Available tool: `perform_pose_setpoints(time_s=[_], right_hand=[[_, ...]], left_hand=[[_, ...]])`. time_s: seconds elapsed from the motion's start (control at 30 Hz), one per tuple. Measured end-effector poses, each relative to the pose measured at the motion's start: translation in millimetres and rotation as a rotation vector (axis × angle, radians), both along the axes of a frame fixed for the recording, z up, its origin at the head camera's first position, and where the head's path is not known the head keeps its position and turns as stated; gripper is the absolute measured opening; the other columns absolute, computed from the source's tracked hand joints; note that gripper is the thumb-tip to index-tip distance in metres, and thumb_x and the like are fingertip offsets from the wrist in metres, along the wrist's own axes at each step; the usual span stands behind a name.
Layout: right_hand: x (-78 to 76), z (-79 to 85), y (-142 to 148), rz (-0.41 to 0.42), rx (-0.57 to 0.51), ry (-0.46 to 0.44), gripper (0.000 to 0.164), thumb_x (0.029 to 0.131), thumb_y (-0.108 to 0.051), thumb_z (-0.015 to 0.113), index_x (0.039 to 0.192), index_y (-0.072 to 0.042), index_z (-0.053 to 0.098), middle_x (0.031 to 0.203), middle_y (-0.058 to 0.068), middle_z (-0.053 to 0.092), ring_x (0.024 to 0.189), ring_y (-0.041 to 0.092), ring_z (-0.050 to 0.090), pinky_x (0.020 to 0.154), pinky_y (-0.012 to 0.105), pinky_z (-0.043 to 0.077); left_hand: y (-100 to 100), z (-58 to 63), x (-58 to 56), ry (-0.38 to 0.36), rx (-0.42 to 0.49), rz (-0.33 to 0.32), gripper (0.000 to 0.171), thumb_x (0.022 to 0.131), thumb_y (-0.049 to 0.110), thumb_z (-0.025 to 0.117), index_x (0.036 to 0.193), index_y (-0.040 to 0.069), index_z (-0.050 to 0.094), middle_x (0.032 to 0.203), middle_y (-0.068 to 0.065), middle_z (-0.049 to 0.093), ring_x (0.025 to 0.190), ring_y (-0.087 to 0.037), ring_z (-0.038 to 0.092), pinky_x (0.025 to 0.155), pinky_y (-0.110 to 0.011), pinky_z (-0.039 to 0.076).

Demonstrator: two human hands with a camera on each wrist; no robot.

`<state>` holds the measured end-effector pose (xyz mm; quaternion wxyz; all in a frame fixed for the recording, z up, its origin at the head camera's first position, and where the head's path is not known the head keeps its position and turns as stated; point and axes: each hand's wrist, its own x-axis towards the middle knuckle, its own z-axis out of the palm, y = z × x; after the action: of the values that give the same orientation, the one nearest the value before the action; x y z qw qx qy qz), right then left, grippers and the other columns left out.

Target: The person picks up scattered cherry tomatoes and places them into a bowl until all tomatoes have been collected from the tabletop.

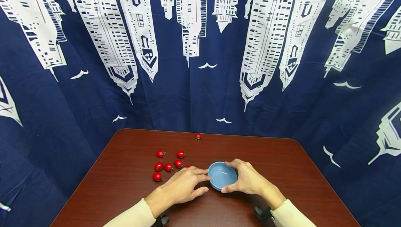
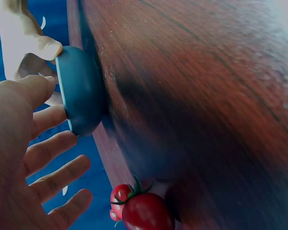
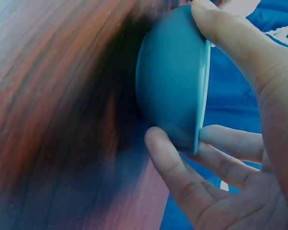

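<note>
A small blue bowl (image 1: 221,175) sits upright near the middle of the table, its inside bare. My right hand (image 1: 247,179) grips it from the right, thumb at the near rim and fingers round the far side, as the right wrist view also shows on the bowl's wall (image 3: 170,81). From the left, my left hand (image 1: 186,183) reaches over with fingers extended, fingertips right at the bowl's left rim. In the left wrist view those fingers (image 2: 62,179) are spread and straight beside the bowl (image 2: 81,91).
Several small red tomatoes (image 1: 168,167) with green stems lie left of the bowl, some partly behind the left hand. One more tomato (image 1: 198,136) lies near the table's far edge. A dark blue curtain (image 1: 194,94) with white buildings hangs behind the brown table (image 1: 266,154).
</note>
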<state>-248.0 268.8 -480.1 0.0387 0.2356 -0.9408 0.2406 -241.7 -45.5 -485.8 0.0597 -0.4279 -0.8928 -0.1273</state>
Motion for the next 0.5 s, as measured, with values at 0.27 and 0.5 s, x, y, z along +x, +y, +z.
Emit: perform_pose_setpoints(time_s=[0.27,0.5], right_hand=[[-1.5,5.2,-9.5,0.04,0.016,-0.015,0.106,0.076,-0.06,0.107,0.152,0.004,0.072,0.139,0.01,0.079,0.117,0.021,0.077,0.096,0.03,0.067],[-1.3,4.6,-16.4,0.075,0.014,-0.01,0.105,0.076,-0.058,0.108,0.15,0.006,0.072,0.134,0.009,0.079,0.116,0.022,0.078,0.097,0.03,0.067]], left_hand=[[-11.5,1.3,2.2,0.01,-0.002,0.013,0.042,0.116,0.045,0.072,0.154,0.029,0.078,0.166,0.003,0.071,0.148,-0.019,0.07,0.124,-0.048,0.06],[-23.6,1.1,5.4,-0.023,0.001,0.022,0.041,0.116,0.045,0.073,0.154,0.031,0.077,0.167,0.006,0.07,0.15,-0.019,0.068,0.123,-0.053,0.06]])
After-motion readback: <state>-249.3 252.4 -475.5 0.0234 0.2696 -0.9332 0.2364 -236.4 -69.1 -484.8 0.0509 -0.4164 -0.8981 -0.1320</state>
